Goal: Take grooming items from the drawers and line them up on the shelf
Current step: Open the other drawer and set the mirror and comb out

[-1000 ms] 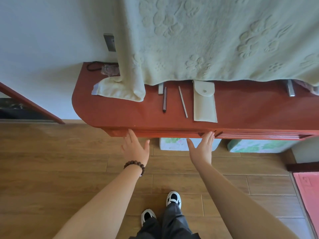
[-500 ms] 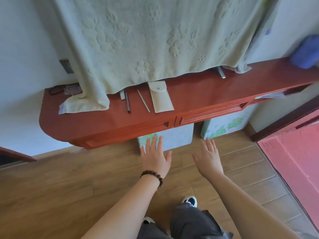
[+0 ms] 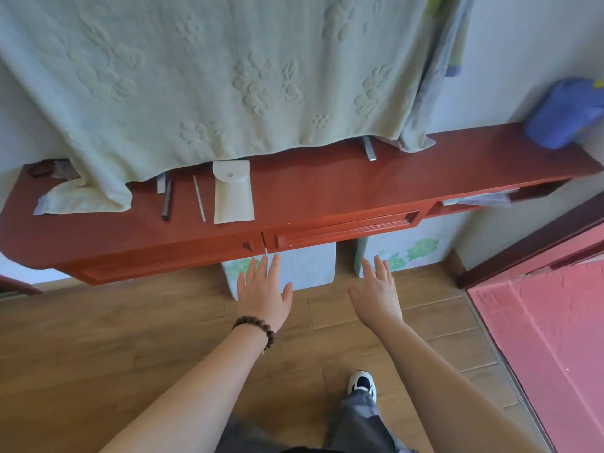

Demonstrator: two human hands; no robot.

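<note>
Fingers (image 3: 274, 263) just below drawer (image 3: 346, 228)

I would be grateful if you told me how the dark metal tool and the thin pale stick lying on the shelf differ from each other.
The dark metal tool is thicker than the thin pale stick. The tool is dark grey, the stick whitish. The tool's far end reaches the hanging towel's hem, while the stick lies fully uncovered. The stick lies nearer the white pouch. Both lie flat on the red shelf, pointing roughly front to back, touched by neither hand.
</note>
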